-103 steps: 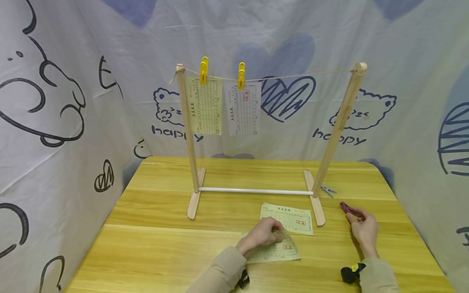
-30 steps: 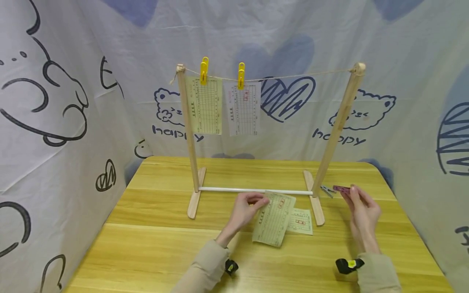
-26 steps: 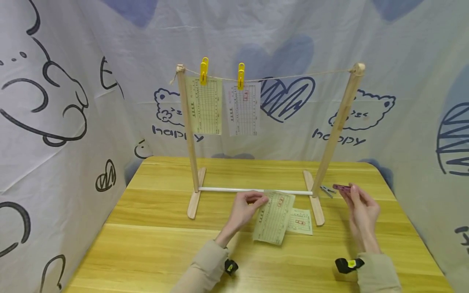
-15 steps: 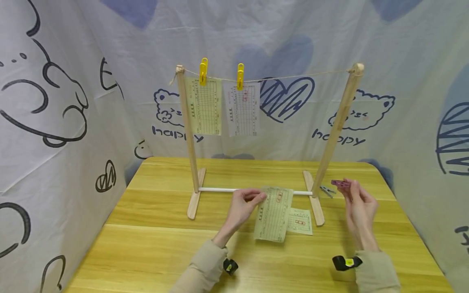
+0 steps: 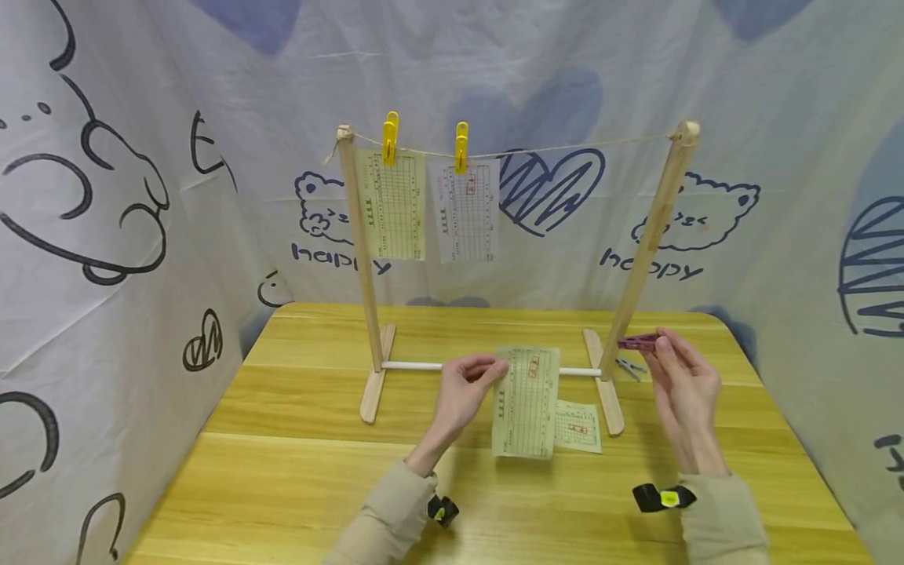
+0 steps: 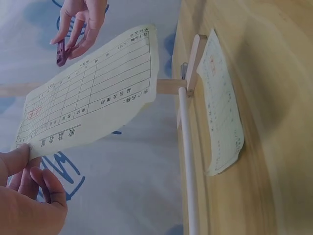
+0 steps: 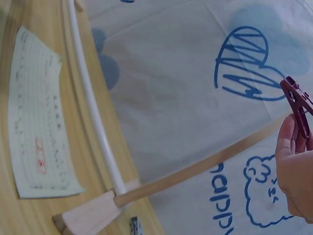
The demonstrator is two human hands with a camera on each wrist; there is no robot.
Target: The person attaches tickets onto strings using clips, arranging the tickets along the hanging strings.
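Left hand: fingertips pinching a pale-green printed paper form near its upper-left corner, raised.
Right hand: fingers gripping a purplish-red clothespin, near the right wooden post.
Yellow wood-grain tabletop: second pale-green form; grey clothespin.
Beige twine: two yellow clips, yellowish and white sheets hanging.
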